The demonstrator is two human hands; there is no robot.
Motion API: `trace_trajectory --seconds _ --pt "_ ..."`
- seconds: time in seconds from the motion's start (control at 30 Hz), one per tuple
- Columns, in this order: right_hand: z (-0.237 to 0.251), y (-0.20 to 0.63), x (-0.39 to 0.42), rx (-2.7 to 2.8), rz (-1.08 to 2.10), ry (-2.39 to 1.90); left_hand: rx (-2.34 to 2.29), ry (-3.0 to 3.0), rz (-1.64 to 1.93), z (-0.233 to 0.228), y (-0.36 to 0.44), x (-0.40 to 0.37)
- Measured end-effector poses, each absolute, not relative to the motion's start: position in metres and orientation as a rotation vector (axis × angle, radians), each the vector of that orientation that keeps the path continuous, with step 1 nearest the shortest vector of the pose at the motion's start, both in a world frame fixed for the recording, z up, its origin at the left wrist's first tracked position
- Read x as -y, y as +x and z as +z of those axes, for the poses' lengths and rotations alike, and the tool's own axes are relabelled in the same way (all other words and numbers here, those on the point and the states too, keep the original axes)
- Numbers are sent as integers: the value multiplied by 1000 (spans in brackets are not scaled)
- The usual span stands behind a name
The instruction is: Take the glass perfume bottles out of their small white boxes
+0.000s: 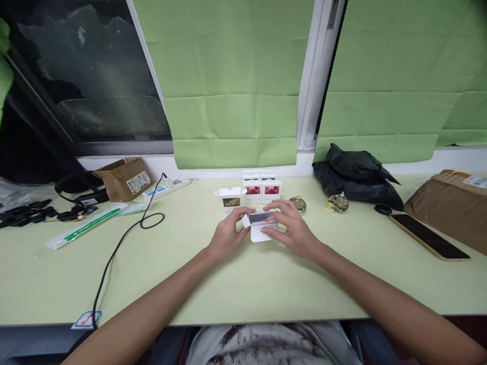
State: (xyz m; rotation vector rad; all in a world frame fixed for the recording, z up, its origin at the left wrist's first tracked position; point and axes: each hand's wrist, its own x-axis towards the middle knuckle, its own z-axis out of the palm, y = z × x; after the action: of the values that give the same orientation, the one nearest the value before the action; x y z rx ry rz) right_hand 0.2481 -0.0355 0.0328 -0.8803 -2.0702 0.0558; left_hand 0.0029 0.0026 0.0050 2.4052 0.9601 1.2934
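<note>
Both hands are engaged on a small white carton [259,236], located over the middle of the table [289,289], with its open end facing the wearer and a front flap hanging down toward the near edge. The left hand [227,234] has its fingers and thumb closed on the carton's left end. The right hand [293,229] grips the right side, its thumb at the flap and its fingers bent over the upper edge; whether those fingertips enter the opening cannot be determined. Just behind the left hand stands an upright white box [232,201] with a dark picture panel and its top flaps raised. Beyond the carton, a close-set group of white boxes with red pictures [262,192] stands upright. Two round gold-toned objects lie to the right of this group: the nearer one [299,204] just beside the right hand, the other [338,203] in front of a black plastic bag [357,178]. A phone [428,236] lies at far right, alongside a large brown cardboard box [451,205]. At left are a black cable [117,247], a green-labelled packet [89,228], a white power strip [169,187] and a small brown carton [120,177].
</note>
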Motion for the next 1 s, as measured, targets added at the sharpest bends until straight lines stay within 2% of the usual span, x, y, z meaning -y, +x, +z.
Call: trace_trajectory --seconds 0.4,0.57,0.77,1.0 --pt "31 250 33 2128 -106 -829 -938 2358 1160 4 0 -4" --pt "36 258 32 1949 -121 -788 -927 2346 1176 4 2 -4" --pt "44 277 17 1587 -226 -962 -970 2355 1174 6 1 -5" --pt "42 300 -9 1608 -361 -1164 -984 2337 1165 8 -1 -5"
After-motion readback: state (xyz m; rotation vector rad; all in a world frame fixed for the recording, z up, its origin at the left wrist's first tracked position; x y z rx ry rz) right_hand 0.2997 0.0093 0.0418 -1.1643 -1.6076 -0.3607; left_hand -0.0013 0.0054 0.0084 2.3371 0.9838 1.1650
